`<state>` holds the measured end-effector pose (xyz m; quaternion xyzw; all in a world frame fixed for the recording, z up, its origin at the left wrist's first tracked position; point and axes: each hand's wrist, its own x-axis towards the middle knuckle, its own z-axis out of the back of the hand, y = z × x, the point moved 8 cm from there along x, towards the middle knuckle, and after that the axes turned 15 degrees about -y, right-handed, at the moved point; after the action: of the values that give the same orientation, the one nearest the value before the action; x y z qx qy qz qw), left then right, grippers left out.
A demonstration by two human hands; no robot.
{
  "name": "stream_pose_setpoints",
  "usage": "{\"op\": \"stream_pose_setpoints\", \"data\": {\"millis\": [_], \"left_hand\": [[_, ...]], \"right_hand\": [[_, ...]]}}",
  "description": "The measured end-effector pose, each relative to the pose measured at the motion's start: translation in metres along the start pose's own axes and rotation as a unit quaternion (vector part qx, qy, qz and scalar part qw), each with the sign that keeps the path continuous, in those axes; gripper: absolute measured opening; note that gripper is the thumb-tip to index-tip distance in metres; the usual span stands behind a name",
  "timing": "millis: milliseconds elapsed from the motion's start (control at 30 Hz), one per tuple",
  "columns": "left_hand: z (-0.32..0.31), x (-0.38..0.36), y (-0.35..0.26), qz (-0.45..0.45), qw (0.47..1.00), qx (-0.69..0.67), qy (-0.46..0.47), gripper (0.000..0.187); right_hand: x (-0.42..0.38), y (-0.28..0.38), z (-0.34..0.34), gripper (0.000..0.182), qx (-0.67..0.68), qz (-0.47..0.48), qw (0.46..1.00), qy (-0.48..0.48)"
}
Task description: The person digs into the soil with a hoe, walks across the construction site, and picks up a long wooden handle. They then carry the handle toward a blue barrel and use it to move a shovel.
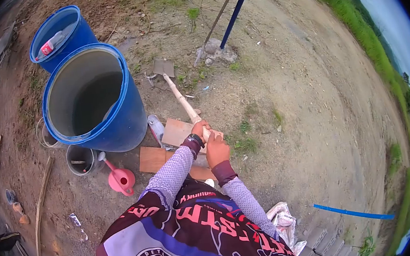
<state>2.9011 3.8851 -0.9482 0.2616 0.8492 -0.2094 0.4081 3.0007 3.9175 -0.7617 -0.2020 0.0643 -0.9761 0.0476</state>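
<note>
A long wooden handle (181, 99) runs away from my body to a flat, dirt-coloured metal blade (163, 68) at its far end, over the ground. My left hand (200, 130) is wrapped round the handle, with a dark band on its wrist. Just right of it and nearer my body, my right hand (217, 149) is closed on the handle's near end. Below the hands lie reddish-brown flat tiles (177, 132), partly hidden by my left arm. A clear plastic bottle (156, 128) is beside the tiles.
A large blue drum (135, 113) holding water stands at left, with another blue drum (85, 34) behind it. Near them are a bucket (81, 160) and a pink watering can (121, 180). A blue post (238, 10) rises ahead; a blue strip (353, 211) and grey blocks (324, 246) lie right.
</note>
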Motion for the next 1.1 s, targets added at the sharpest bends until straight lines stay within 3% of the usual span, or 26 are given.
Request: {"op": "stream_pose_setpoints", "data": {"millis": [33, 67, 100, 133, 200, 233, 267, 367, 433, 533, 633, 667, 733, 767, 833, 867, 933, 967, 1033, 1067, 1100], "left_hand": [[0.014, -0.004, 0.002, 0.068, 0.993, -0.082, 0.057, 0.006], [0.040, 0.001, 0.017, 0.025, 0.998, -0.050, 0.011, 0.005], [0.044, -0.016, 0.013, -0.038, 0.997, 0.058, -0.024, 0.007], [0.051, -0.019, 0.017, -0.042, 0.990, 0.124, -0.062, 0.007], [0.073, -0.041, 0.048, 0.032, 0.992, 0.085, -0.082, 0.007], [0.055, -0.034, 0.023, 0.056, 0.993, 0.082, -0.064, 0.008], [0.046, -0.033, 0.010, 0.022, 0.998, 0.050, -0.023, 0.011], [0.021, -0.061, -0.010, 0.067, 0.996, 0.057, -0.021, 0.014], [0.019, -0.043, -0.020, 0.068, 0.995, 0.066, -0.015, 0.021], [-0.017, -0.067, -0.041, 0.110, 0.968, 0.203, 0.099, 0.037], [-0.020, -0.074, -0.067, 0.094, 0.947, 0.298, 0.080, 0.039], [-0.013, -0.063, -0.078, 0.069, 0.941, 0.328, 0.053, 0.038], [0.002, -0.052, -0.104, 0.035, 0.927, 0.373, 0.019, 0.038], [0.011, -0.045, -0.121, 0.005, 0.911, 0.412, -0.009, 0.037], [0.028, -0.030, -0.146, -0.006, 0.903, 0.428, -0.044, 0.036], [0.035, -0.023, -0.159, -0.013, 0.896, 0.439, -0.067, 0.038], [0.042, -0.007, -0.182, -0.020, 0.891, 0.440, -0.110, 0.037], [0.043, 0.005, -0.192, -0.018, 0.892, 0.437, -0.117, 0.037], [0.050, 0.034, -0.212, -0.031, 0.874, 0.459, -0.158, 0.033], [0.056, 0.055, -0.223, -0.050, 0.870, 0.459, -0.174, 0.033], [0.055, 0.071, -0.235, -0.068, 0.864, 0.454, -0.206, 0.033]], "right_hand": [[0.012, 0.023, -0.015, 0.051, -0.043, 0.069, 0.996, 0.024], [-0.005, 0.015, -0.021, 0.052, 0.094, -0.003, 0.990, 0.102], [-0.016, 0.009, -0.014, 0.057, 0.143, -0.011, 0.975, 0.170], [-0.015, 0.011, -0.022, 0.062, 0.160, -0.030, 0.972, 0.169], [-0.057, 0.005, -0.011, 0.066, 0.165, -0.035, 0.961, 0.220], [-0.036, 0.008, -0.013, 0.068, 0.180, -0.036, 0.956, 0.228], [-0.013, 0.012, -0.010, 0.070, 0.195, -0.041, 0.951, 0.235], [0.026, 0.013, 0.020, 0.070, 0.169, -0.037, 0.947, 0.271], [0.049, 0.001, 0.034, 0.067, 0.219, -0.088, 0.934, 0.268], [0.074, -0.027, 0.048, 0.055, 0.318, -0.160, 0.922, 0.153], [0.099, -0.055, 0.053, 0.059, 0.341, -0.137, 0.926, 0.085], [0.109, -0.062, 0.055, 0.059, 0.348, -0.140, 0.923, 0.084], [0.132, -0.091, 0.062, 0.057, 0.376, -0.267, 0.886, 0.041], [0.147, -0.095, 0.064, 0.057, 0.383, -0.268, 0.883, 0.045], [0.173, -0.123, 0.071, 0.056, 0.387, -0.369, 0.844, -0.044], [0.189, -0.130, 0.063, 0.056, 0.391, -0.372, 0.841, -0.037], [0.219, -0.160, 0.061, 0.055, 0.398, -0.397, 0.807, -0.182], [0.240, -0.169, 0.053, 0.055, 0.401, -0.397, 0.807, -0.175], [0.279, -0.200, 0.052, 0.054, 0.393, -0.421, 0.771, -0.274], [0.304, -0.215, 0.040, 0.052, 0.430, -0.444, 0.736, -0.274], [0.332, -0.225, 0.017, 0.052, 0.439, -0.438, 0.736, -0.271]]}}
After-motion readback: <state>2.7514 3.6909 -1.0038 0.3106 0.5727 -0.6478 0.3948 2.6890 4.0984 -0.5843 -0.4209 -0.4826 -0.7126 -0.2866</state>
